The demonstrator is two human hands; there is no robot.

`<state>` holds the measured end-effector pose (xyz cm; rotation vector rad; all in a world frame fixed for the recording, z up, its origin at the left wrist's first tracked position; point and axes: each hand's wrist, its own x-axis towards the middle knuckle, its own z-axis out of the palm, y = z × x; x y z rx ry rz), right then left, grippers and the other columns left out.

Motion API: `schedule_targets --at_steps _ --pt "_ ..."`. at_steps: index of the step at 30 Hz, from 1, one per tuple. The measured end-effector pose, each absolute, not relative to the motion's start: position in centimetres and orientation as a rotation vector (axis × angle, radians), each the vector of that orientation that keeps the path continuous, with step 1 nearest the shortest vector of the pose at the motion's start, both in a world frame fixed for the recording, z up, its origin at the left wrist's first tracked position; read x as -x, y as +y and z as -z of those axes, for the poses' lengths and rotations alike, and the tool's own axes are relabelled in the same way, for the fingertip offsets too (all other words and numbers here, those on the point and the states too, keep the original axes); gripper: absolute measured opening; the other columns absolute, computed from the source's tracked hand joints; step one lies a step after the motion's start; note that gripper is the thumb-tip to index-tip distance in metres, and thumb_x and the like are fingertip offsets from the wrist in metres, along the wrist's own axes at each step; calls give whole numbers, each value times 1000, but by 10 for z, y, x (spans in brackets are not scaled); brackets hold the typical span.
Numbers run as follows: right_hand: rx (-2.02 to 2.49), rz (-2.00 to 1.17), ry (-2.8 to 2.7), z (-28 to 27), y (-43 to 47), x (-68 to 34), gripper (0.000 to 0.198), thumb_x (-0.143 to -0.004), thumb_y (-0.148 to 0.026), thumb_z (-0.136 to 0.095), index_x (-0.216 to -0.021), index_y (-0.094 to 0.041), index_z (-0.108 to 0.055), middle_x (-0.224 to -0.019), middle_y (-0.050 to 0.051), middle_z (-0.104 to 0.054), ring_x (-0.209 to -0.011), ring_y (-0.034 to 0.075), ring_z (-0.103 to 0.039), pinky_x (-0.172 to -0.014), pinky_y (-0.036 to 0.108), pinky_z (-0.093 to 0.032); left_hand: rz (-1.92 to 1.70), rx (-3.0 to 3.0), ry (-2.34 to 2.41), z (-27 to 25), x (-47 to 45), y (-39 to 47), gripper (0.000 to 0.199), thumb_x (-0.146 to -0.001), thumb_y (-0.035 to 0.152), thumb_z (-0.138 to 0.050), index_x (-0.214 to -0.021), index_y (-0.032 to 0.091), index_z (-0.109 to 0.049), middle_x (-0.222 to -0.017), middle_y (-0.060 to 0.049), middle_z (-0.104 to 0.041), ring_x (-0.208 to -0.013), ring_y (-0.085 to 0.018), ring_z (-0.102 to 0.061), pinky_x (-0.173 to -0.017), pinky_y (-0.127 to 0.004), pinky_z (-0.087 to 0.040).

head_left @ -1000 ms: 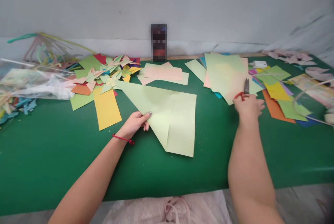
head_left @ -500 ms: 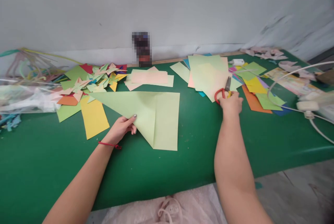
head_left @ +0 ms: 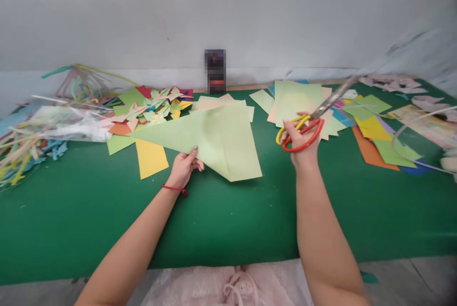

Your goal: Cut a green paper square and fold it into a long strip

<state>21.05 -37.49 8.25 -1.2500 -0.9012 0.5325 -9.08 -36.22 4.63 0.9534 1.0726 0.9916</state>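
A large light green sheet of paper (head_left: 200, 130), folded over diagonally at its left part, is pinched along its lower edge by my left hand (head_left: 187, 167). The thumb lies on top of the paper and the fingers are underneath. The sheet is tilted up off the table. In my right hand (head_left: 303, 146) is a pair of scissors (head_left: 309, 132) with one red and one yellow handle. Their blades point up and away to the right, blurred by motion, so I cannot tell how far apart they are. The scissors and the sheet do not touch.
Folded paper pieces (head_left: 160, 106) lie heaped at the back left over a yellow sheet (head_left: 152, 158). Further left are paper strips (head_left: 21, 149) and clear plastic (head_left: 71, 123). Stacked sheets (head_left: 285, 99), coloured papers (head_left: 374, 127) and a white cable (head_left: 396, 142) occupy the right. A pixelated object (head_left: 215, 73) stands against the wall.
My right hand has lifted the scissors off the table, and their blades have swung up to the right. My left hand has raised the green sheet. The view has shifted left.
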Motion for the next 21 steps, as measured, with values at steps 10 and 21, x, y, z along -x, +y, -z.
schedule_targets --at_steps 10,21 --pt "1284 -842 -902 -90 -368 -143 38 -70 -48 -67 -90 -24 -47 -78 -2 -65 -31 2 -34 -27 19 -24 -1271 -838 1152 -58 81 -353 38 -71 49 -67 -72 17 -45 -47 3 -58 -45 -9 -59 -47 -18 -46" --pt "1465 -702 -1054 -73 -381 -152 40 -68 -50 -66 -96 -25 -53 -72 -3 -57 -49 8 -50 -43 22 -41 -1028 -1007 1161 -66 95 -360 38 -76 45 -64 -58 15 -49 -38 -2 -56 -35 -9 -50 -41 -19 -39"
